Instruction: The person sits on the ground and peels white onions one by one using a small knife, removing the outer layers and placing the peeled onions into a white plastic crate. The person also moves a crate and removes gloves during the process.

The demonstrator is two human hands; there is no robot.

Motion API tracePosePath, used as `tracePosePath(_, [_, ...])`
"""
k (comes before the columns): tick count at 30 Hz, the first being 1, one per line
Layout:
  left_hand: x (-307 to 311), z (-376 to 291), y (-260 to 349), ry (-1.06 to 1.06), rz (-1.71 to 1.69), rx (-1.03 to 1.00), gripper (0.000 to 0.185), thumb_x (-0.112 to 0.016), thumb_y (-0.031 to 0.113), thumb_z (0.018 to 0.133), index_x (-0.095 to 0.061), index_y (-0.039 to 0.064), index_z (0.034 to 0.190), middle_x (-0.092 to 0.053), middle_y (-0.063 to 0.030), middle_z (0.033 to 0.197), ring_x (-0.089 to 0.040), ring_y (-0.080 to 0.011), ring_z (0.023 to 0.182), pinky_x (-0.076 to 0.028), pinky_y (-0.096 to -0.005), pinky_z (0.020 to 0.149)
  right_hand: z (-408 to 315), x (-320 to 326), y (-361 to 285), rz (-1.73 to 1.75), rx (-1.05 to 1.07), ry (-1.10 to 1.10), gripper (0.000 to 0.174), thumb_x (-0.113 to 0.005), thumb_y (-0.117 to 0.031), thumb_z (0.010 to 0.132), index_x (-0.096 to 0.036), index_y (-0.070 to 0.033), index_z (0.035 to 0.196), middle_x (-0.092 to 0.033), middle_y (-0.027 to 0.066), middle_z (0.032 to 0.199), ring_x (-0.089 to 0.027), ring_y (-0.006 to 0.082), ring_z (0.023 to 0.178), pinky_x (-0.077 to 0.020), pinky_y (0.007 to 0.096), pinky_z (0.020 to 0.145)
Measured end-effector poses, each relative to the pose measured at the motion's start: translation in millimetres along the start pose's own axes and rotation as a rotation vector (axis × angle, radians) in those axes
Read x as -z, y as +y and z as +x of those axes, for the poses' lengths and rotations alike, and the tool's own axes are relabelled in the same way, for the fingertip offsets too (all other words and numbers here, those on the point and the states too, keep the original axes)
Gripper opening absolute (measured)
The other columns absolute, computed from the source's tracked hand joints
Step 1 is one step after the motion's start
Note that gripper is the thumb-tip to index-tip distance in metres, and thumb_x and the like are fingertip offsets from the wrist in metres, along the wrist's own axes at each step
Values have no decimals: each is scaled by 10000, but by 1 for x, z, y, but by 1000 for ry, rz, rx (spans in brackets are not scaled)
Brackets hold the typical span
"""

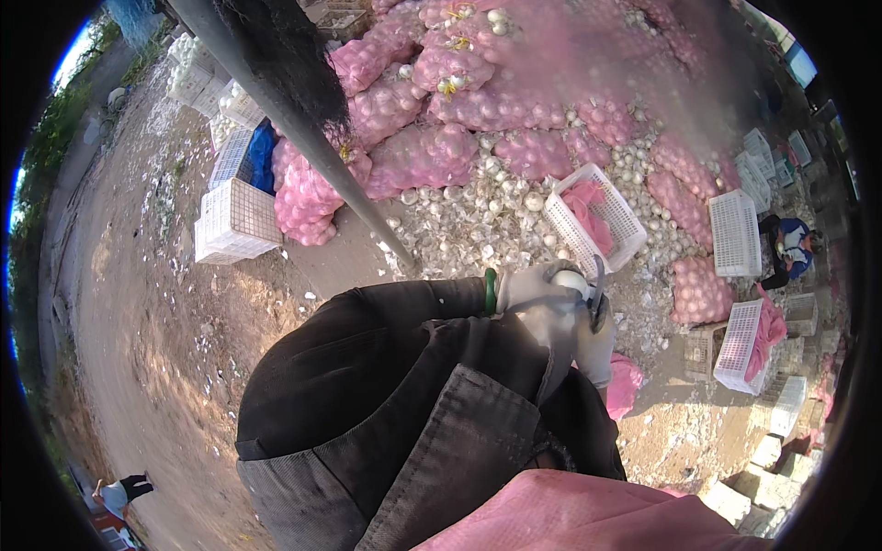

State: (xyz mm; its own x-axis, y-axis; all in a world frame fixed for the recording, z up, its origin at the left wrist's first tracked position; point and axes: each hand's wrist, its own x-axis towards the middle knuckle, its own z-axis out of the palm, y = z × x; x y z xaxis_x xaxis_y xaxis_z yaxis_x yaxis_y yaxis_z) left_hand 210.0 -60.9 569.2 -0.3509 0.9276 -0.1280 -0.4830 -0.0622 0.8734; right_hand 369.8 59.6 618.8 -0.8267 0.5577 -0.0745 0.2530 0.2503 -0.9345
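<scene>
My left hand (532, 290), in a pale work glove with a green band at the cuff, is closed around a peeled white onion (570, 281). Close beside it, my gloved right hand (595, 348) grips a small curved metal tool (599, 270), its upper end against the onion's right side. Whether the tool is a knife or shears cannot be made out. Just beyond both hands stands a white perforated plastic crate (559, 222) with pink mesh (591, 213) inside. Loose onions and papery skins (475, 213) cover the ground ahead of my knees.
A slanting metal pole (324, 144) reaches the ground ahead of me. Pink mesh sacks of onions (420, 162) are piled behind it. White crates (241, 213) stand at left, others (736, 234) at right. One person (792, 248) sits far right; another (120, 492) is lower left.
</scene>
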Motion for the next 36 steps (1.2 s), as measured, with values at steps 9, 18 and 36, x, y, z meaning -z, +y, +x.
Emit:
tracePosePath(9, [-33, 28, 0, -294, 146, 105, 627, -826, 138, 822, -522, 17, 1357, -672, -68, 1195, -630, -151, 1093, -527, -312, 947, -35, 6, 23, 236, -138, 401, 188, -590, -119, 1036, -564, -13, 1190, -548, -12, 724, -466, 47, 559, -362, 227, 490])
tracePosePath(18, [-50, 28, -5, -77, 241, 201, 479, -828, 189, 829, -651, -7, 1229, -715, -62, 1097, -655, -136, 1028, -550, -302, 895, -33, 22, 15, -393, -26, 450, 257, -669, -109, 993, -577, 11, 1200, -627, 35, 780, -586, 124, 650, -482, 284, 577])
tracePosePath(36, [1, -36, 10, -125, -512, 50, 468, -734, 194, 963, -580, 50, 1381, -698, -2, 1040, -622, -56, 809, -512, -230, 675, 4, 3, 10, 212, -57, 144, 173, -655, -103, 1005, -585, -36, 1148, -570, -9, 764, -490, 57, 562, -359, 233, 460])
